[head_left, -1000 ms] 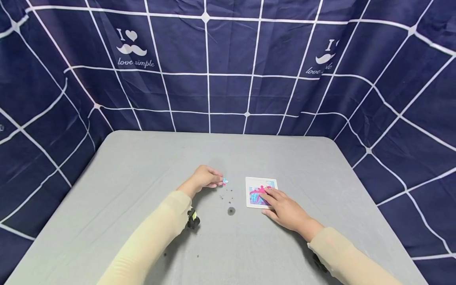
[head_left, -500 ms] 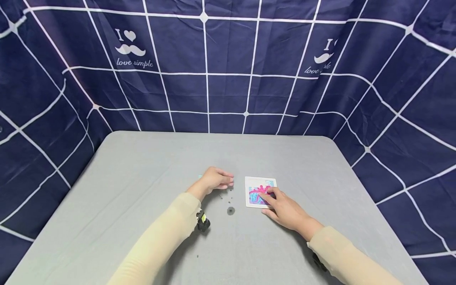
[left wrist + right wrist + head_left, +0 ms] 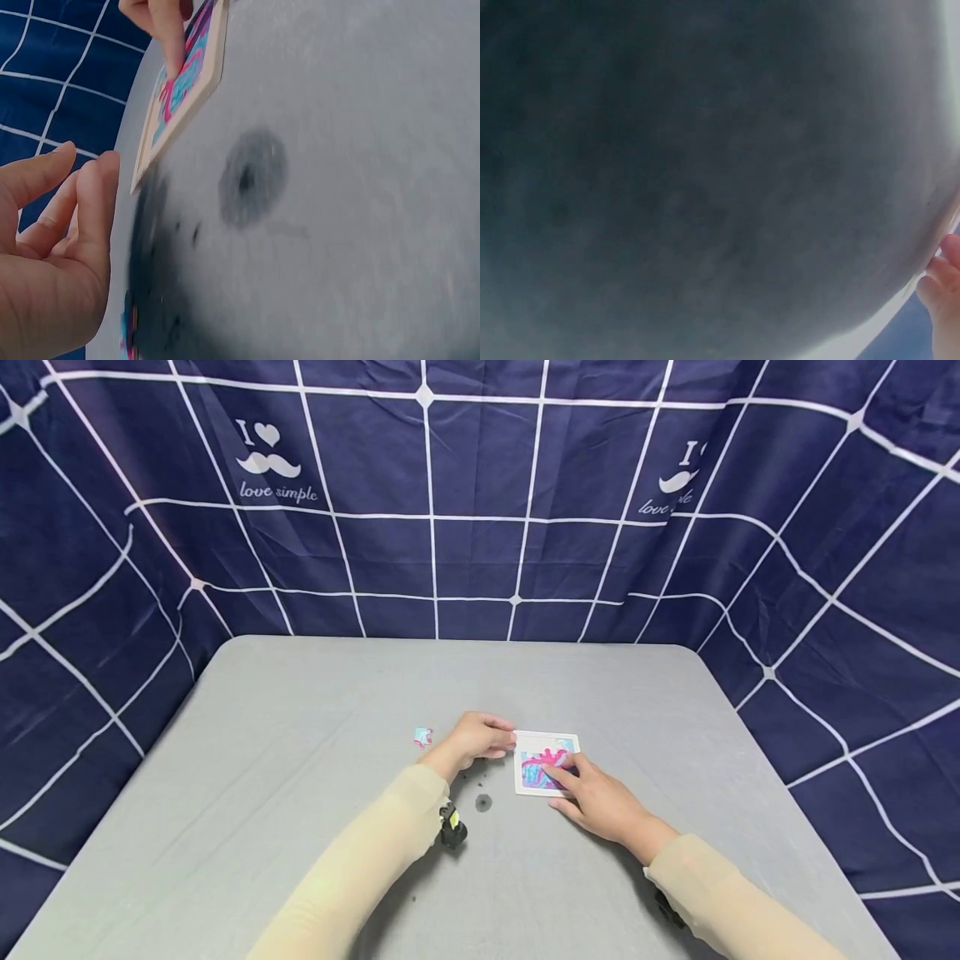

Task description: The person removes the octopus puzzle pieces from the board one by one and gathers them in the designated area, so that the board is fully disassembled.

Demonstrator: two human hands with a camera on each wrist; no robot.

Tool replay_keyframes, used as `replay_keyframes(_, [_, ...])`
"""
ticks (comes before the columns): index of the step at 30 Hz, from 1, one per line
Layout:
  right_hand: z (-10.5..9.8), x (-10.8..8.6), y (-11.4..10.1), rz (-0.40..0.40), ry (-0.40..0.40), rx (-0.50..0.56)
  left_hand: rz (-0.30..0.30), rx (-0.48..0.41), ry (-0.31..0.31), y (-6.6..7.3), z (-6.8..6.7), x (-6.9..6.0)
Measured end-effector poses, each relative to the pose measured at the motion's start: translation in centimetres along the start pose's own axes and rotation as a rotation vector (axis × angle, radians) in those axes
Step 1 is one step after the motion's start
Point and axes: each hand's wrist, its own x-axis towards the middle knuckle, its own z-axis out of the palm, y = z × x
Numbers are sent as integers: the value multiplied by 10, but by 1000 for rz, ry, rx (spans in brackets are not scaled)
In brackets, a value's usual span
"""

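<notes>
Left hand [image 3: 480, 737] shifted right, grasp impossible to tell; puzzle tray [image 3: 532, 742] now just beside fingertips, loose piece [image 3: 423, 737] uncovered behind. Right hand [image 3: 603, 799] unclenched, fingers on tray. Work apparently centres there.

On the dark-blue curtain [image 3: 480, 460] behind the grey table [image 3: 345, 693], a white print [image 3: 270, 463] above the left part of the table's far edge reads "I", a heart, a moustache, "love simple". Above the right part, a second print [image 3: 677, 482], interrupted, shows "I", part of a moustache, "love" and "le".
</notes>
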Motion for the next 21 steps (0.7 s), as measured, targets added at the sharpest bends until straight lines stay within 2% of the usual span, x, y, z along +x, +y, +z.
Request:
replay_keyframes(5, [0,2,-1,-3,0,-18,14,-6,-3,2,10,4])
replay_keyframes(12, [1,1,-4,-18,57,-33,20,-1,6,5,21,9])
replay_keyframes(21, [6,-6,-16,37,57,12,34,1,12,5,34,14])
